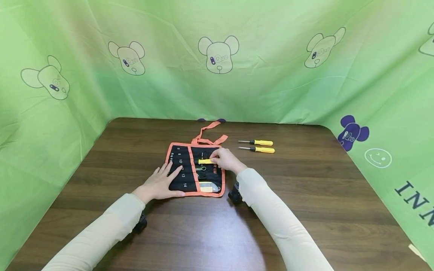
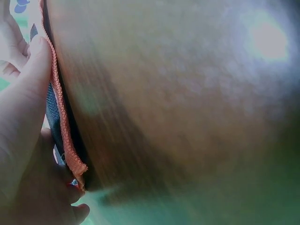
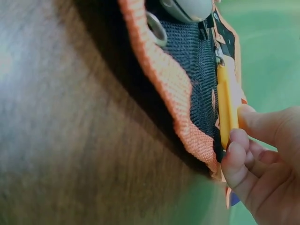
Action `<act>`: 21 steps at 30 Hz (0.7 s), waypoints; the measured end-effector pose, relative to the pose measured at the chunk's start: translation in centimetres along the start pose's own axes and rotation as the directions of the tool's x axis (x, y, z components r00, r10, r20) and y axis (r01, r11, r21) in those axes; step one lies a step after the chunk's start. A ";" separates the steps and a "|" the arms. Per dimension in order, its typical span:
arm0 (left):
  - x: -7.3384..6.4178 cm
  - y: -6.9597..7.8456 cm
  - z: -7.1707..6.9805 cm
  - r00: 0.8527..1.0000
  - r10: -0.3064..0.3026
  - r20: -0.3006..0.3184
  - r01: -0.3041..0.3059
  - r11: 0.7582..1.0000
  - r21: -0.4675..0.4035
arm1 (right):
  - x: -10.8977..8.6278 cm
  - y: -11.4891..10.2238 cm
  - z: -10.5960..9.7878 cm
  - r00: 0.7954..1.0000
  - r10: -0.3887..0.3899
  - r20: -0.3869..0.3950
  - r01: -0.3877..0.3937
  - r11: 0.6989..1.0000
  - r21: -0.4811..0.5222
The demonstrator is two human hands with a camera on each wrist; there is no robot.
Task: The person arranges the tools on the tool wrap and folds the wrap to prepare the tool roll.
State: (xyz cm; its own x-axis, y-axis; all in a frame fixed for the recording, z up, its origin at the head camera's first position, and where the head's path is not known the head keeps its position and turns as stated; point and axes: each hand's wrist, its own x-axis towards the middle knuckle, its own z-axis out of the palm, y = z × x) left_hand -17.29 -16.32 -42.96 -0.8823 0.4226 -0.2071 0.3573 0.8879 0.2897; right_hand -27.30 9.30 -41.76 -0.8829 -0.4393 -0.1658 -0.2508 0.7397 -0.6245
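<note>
A black tool pouch [image 1: 174, 183] with orange edging lies unrolled on the table. My left hand [image 1: 160, 184] rests on its numbered left part, fingers spread. Over the right part, my right hand [image 1: 226, 160] pinches a yellow-handled screwdriver [image 1: 205, 161] between thumb and fingers. The right wrist view shows the fingertips at the end of the handle [image 3: 224, 105]; its shaft is hidden, with the front end at the pouch's pocket band. Below it, a ring-ended wrench [image 1: 202, 169] and a yellow-and-grey utility knife [image 1: 207, 187] stick out of their pockets.
Two more yellow-handled screwdrivers, an upper one [image 1: 263, 142] and a lower one [image 1: 264, 149], lie to the right of the pouch. Orange tie straps [image 1: 205, 135] trail from its far edge. Green printed cloth [image 1: 217, 94] hangs behind the brown table [image 1: 305, 195].
</note>
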 end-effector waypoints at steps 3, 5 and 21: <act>0.0 0.0 0.0 1.000 0.002 -0.002 -0.002 1.000 0.000 | 0.1 0.0 0.1 1.000 -0.002 0.005 0.002 1.000 -0.005; 0.0 -0.1 0.0 1.000 0.003 -0.003 -0.003 1.000 -0.001 | 0.1 0.1 0.1 1.000 -0.006 0.006 0.006 1.000 -0.008; 0.0 0.0 0.0 1.000 -0.010 0.004 0.010 1.000 -0.003 | 0.6 -0.8 0.9 0.995 -0.094 0.012 0.094 0.995 0.017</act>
State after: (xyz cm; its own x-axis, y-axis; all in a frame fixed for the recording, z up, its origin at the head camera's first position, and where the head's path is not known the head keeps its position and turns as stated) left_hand -17.30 -16.31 -42.96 -0.8846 0.4144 -0.2138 0.3475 0.8916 0.2904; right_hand -27.26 7.99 -42.00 -0.8503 -0.5135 -0.1155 -0.3262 0.6862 -0.6502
